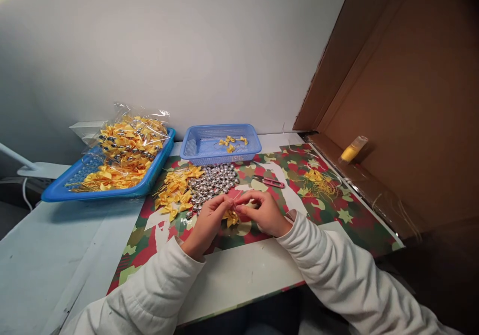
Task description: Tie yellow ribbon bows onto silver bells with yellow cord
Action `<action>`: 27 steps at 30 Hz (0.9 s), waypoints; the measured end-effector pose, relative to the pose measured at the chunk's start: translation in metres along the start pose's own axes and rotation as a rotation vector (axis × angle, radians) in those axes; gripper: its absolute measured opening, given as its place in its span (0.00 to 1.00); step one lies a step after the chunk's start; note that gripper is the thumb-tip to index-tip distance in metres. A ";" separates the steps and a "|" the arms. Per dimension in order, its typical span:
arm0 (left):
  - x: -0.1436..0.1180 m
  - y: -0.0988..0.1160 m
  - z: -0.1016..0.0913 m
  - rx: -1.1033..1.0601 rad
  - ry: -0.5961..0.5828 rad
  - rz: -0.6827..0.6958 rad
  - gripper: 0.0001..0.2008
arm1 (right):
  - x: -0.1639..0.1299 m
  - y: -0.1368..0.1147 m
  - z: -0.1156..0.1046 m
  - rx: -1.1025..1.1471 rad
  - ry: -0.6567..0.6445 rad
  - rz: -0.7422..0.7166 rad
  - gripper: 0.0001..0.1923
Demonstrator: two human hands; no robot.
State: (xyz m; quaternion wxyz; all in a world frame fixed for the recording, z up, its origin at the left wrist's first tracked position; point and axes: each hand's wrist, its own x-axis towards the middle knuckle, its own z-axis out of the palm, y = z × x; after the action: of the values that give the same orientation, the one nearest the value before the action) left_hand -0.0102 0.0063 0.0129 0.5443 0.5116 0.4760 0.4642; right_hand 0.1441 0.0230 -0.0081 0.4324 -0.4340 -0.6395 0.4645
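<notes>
Yellow ribbon bow (231,218) sits pinched between both hands at the near middle of the worktop (239,275), just above a mat printed with red and green stars (337,210). The left hand (208,224) and right hand (262,211) meet fingertip to fingertip, each closed on the bow in a fine pinch; whether a thread or bell is also held is too small to tell. This looks like the assembly step on one bow, and the next move likely calls for small, steady finger work rather than any reach. Just beyond the hands lies a heap of silver bells (213,181), with loose yellow bows (175,188) touching its left side and red snips (272,182) to its right. Farther back stand a small blue basket (194,148) and, to the left, a blue tray (60,191) of bagged bows. Open worktop lies near left; a brown cardboard wall (411,100) hems in the right.
</notes>
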 end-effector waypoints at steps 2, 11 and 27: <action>0.000 0.000 0.000 0.001 0.001 -0.008 0.12 | 0.000 -0.001 -0.001 -0.059 0.097 -0.011 0.10; 0.002 -0.004 -0.001 0.001 -0.014 0.019 0.13 | 0.001 -0.007 -0.001 0.009 -0.015 -0.204 0.02; 0.002 -0.007 -0.002 0.035 -0.063 0.014 0.13 | -0.001 -0.005 -0.002 0.062 -0.254 -0.075 0.08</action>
State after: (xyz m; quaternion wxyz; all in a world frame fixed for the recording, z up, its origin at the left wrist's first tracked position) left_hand -0.0118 0.0080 0.0058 0.5467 0.5385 0.4631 0.4434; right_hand 0.1457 0.0218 -0.0031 0.3782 -0.3342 -0.6902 0.5186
